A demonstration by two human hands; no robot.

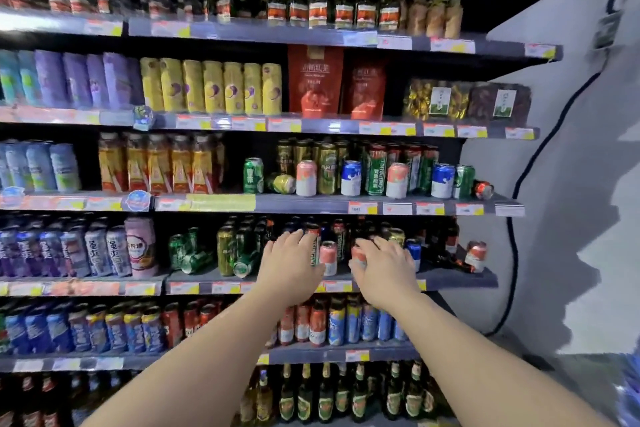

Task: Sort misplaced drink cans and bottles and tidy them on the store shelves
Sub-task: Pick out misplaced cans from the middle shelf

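Observation:
Both my hands reach onto the mixed beer-can shelf (457,279) at chest height. My left hand (291,270) curls its fingers over a tall green can with a red top (313,248), and the thumb side lies below it. My right hand (386,270) grips a short pink can (358,257) from the right. Between the hands another pink can (328,257) stands upright. Several green cans (195,260) lie tipped over to the left, one of them (242,268) beside my left wrist. A blue can (414,250) stands just right of my right hand.
The shelf above holds mixed green, pink and blue cans, with one tipped can (284,183) and a red can (483,189) lying at its right end. A red-and-white can (475,255) stands at the right end of my shelf. A grey wall with a black cable (509,253) bounds the right.

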